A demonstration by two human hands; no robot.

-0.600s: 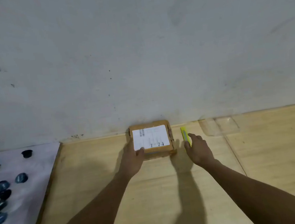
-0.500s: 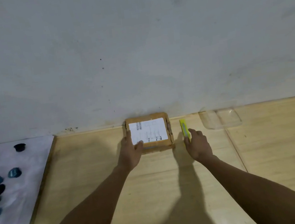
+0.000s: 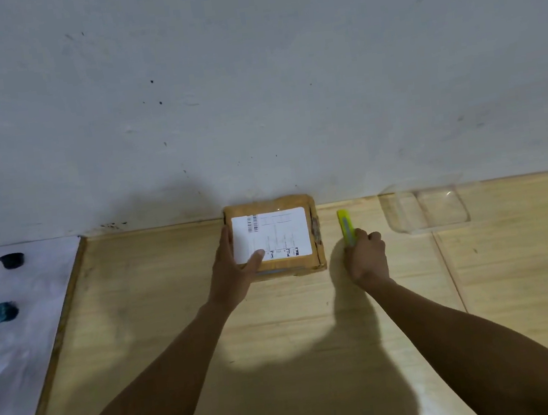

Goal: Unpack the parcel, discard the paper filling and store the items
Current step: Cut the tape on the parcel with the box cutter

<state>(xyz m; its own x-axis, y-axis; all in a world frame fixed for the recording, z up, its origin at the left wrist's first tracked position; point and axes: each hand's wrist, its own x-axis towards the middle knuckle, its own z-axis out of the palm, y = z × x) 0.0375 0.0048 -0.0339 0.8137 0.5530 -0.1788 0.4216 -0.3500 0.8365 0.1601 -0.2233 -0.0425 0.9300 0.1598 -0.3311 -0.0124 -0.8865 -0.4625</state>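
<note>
A flat brown cardboard parcel [image 3: 307, 265] with a white shipping label [image 3: 279, 232] lies sealed on the wooden table [image 3: 176, 322], against the wall. My left hand [image 3: 234, 274] grips its near left corner, thumb on the label. Just right of the parcel lies a yellow utility knife [image 3: 345, 224]. My right hand [image 3: 367, 259] has its fingers closed around the knife's near end, which is hidden in the fist.
A clear plastic container [image 3: 428, 210] stands to the right of the knife, by the wall. At the left, a white sheet [image 3: 13, 342] carries several dark blue and black caps [image 3: 4, 311]. The grey wall [image 3: 251, 89] bounds the table's far edge.
My right hand went from resting flat on the knife to curling around its near end. My left hand stayed on the parcel's corner. The camera view shifted slightly.
</note>
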